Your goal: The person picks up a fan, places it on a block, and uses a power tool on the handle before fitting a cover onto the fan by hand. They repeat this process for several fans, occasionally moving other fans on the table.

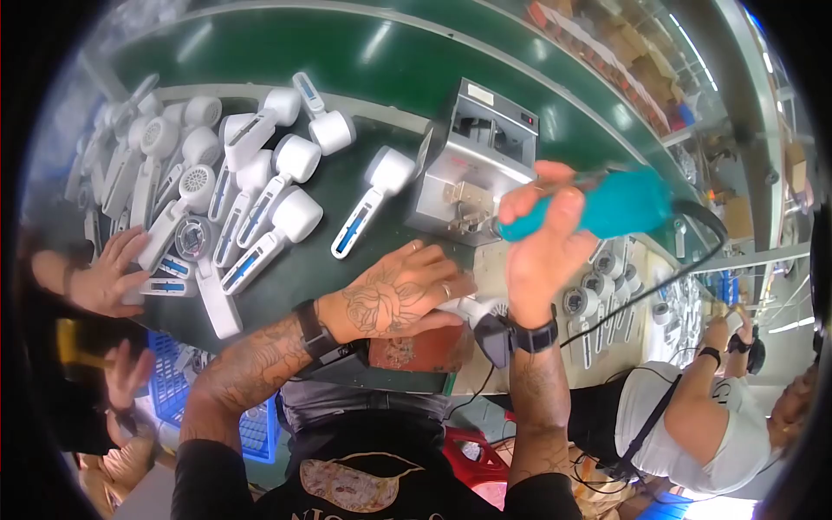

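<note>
At the far left a co-worker's hand (117, 277) lies fingers spread at the edge of the white pile (199, 165), with a second hand (126, 377) lower down, open, near the blue basket (163, 381). Most of the pile's nearer pieces lie aslant, round heads up and to the right, handles down and to the left.

One lone fan (373, 204) sits apart on the green table (286, 299), its long axis on that same slant, head towards the machine.

Now the left hand (403, 290) — palm down, fingers bent and nearly closed, thumb underneath, gripping a white fan (472, 310) just above the red mat (412, 354). That fan lies roughly level across the view, its head pointing right, its handle mostly hidden under the hand.

Behind it stands the silver machine (481, 165), a brass-coloured fitting on its front. And here's the right hand (555, 234), raised, fingers wrapped tight round the teal driver (615, 204)! The driver's long axis runs nearly level, rising slightly to the right — nose left, right at the machine's front, though whether it touches I can't tell. From its fat right end the black cable (715, 230) loops down.

Over on the right, more fans (598, 299) stand in rows, handles towards the near edge, and beyond them a person in a white top (685, 425) works with both arms raised.
</note>
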A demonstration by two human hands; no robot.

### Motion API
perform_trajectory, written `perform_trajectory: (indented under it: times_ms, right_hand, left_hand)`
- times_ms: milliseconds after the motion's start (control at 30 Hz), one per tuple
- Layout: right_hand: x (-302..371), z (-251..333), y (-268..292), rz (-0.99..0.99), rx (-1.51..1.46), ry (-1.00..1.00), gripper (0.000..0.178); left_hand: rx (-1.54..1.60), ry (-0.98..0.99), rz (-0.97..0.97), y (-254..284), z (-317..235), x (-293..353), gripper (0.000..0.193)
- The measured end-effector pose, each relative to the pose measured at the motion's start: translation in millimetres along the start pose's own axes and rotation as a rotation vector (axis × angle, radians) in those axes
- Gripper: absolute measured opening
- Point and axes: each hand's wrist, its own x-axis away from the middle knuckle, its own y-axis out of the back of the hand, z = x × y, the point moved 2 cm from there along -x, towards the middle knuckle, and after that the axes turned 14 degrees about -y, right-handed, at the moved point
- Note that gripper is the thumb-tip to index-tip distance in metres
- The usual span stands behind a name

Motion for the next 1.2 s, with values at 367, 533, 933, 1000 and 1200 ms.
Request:
perform_trajectory:
  times_ms: [367, 533, 933, 1000, 1200]
  right_hand:
    - [-5.6, -24.0, -17.3, 0.028, 0.064, -0.053, 0.035]
    - [27.2, -6.2, 4.4, 0.033, 0.060, -0.130, 0.045]
    - [51.1, -12.7, 33.6, -0.001, 0.068, -0.136, 0.050]
    - [55.7, -13.5, 36.2, 0.023, 0.094, -0.143, 0.045]
    - [57.9, -32.9, 39.9, 0.068, 0.079, -0.125, 0.035]
  left_hand:
    - [-0.082, 0.103, -0.076, -1.0, -0.6, 1.3, 0.046]
    - [-0.013, 0.169, -0.089, -0.9, 2.4, 1.7, 0.038]
    - [0.017, 0.161, -0.066, -0.5, 1.2, -4.2, 0.036]
    - [0.011, 0.150, -0.066, -1.7, -0.3, -4.4, 0.037]
    - [-0.018, 0.150, -0.086, 2.8, -4.4, -9.6, 0.036]
